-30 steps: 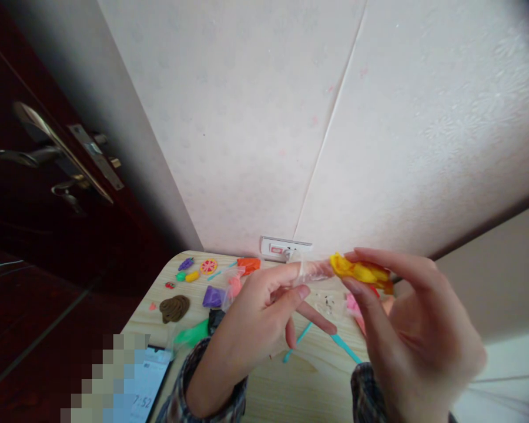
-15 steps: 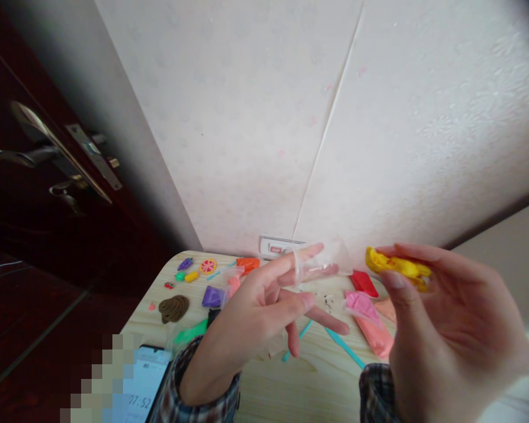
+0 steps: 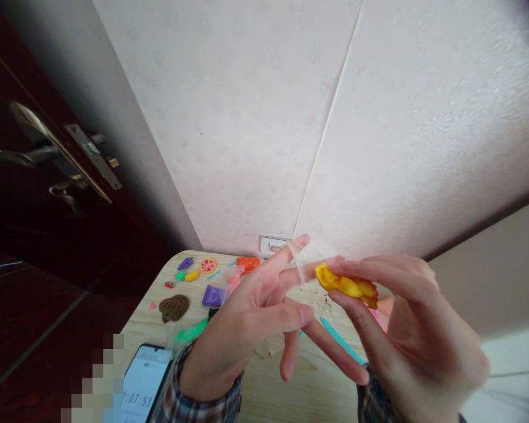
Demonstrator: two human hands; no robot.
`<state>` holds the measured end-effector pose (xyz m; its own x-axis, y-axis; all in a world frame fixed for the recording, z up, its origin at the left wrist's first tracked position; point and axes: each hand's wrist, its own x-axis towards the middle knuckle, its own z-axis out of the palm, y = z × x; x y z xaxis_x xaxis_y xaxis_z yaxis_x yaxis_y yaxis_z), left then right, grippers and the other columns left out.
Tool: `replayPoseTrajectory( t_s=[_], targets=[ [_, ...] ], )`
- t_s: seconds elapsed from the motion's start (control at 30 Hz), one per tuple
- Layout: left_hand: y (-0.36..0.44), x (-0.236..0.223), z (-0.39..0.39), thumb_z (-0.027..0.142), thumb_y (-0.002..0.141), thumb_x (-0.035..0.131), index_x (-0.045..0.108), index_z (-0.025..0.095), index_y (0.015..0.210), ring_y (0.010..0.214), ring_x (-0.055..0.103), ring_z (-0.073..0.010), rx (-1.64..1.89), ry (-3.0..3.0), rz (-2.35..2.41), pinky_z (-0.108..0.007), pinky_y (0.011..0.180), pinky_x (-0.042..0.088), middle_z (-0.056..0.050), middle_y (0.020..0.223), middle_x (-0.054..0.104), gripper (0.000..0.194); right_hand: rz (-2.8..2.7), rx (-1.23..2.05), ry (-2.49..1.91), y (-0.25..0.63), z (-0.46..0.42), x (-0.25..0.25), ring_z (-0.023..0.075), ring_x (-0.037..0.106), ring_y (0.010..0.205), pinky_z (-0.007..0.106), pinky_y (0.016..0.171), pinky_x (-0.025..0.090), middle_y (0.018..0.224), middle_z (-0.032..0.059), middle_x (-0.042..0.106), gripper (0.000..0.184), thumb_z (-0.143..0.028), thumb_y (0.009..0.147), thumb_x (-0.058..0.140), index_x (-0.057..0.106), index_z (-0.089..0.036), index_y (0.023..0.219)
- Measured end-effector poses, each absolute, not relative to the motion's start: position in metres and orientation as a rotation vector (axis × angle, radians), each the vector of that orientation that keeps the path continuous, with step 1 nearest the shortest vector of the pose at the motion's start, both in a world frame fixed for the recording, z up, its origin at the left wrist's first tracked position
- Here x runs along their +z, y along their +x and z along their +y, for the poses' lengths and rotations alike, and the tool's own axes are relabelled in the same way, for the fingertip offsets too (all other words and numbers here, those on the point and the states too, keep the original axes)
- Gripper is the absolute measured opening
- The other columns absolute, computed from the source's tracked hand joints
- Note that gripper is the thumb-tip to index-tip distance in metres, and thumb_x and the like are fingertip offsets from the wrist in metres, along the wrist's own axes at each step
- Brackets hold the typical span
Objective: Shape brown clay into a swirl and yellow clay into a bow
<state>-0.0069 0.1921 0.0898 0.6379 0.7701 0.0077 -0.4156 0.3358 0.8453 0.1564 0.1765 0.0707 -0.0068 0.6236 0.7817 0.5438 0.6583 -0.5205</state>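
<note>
Between the thumb and fingers of my right hand [image 3: 423, 329] is a lumpy, folded piece of yellow modelling clay [image 3: 350, 286]. My left hand [image 3: 260, 317] has two fingers spread inside the mouth of a small clear plastic bag [image 3: 311, 252], which stretches over them and stays up. Its other fingers and thumb are spread apart below. The yellow clay is right at the bag's mouth, close to the left fingertips; whether they touch, I cannot tell. My right hand covers part of the bag.
On the wooden table [image 3: 264, 405] lie a coiled brown clay piece [image 3: 174, 308], small fruit figures [image 3: 191, 275], packets of purple [image 3: 213, 295], green [image 3: 191, 332] and orange clay [image 3: 248, 265], and a turquoise tool [image 3: 341, 341]. A phone [image 3: 145, 382] lies at the left edge. Behind is a papered wall [image 3: 247, 117].
My right hand has moved left with the yellow clay, up to the bag's mouth. My left hand stays nearly in place, its two upper fingers spread wider inside the bag.
</note>
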Motion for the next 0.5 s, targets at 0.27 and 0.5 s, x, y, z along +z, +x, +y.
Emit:
replayPoseTrajectory(
  t_s=[0.27, 0.5],
  targets=[
    [-0.0039, 0.0932, 0.1870, 0.012, 0.085, 0.050, 0.002, 0.035, 0.148, 0.073, 0.072, -0.0173, 0.871, 0.992, 0.476, -0.010, 0.035, 0.040, -0.021, 0.153, 0.021, 0.082, -1.734, 0.073, -0.959, 0.1559, 0.1747, 0.0733, 0.0165, 0.058, 0.082, 0.037, 0.075, 0.038, 0.089, 0.0009, 0.065, 0.028, -0.006, 0.081, 0.061, 0.062, -0.023, 0.103],
    [-0.0095, 0.0947, 0.1868, 0.013, 0.083, 0.052, 0.012, 0.036, 0.147, 0.046, 0.063, -0.0046, 0.766, 1.042, 0.512, -0.010, 0.027, 0.025, -0.021, 0.152, 0.025, 0.079, -1.749, 0.154, -0.979, 0.1524, 0.1769, 0.0709, 0.0158, 0.058, 0.083, 0.034, 0.074, 0.043, 0.089, -0.0002, 0.065, 0.024, -0.011, 0.082, 0.063, 0.063, -0.025, 0.102]
  ],
)
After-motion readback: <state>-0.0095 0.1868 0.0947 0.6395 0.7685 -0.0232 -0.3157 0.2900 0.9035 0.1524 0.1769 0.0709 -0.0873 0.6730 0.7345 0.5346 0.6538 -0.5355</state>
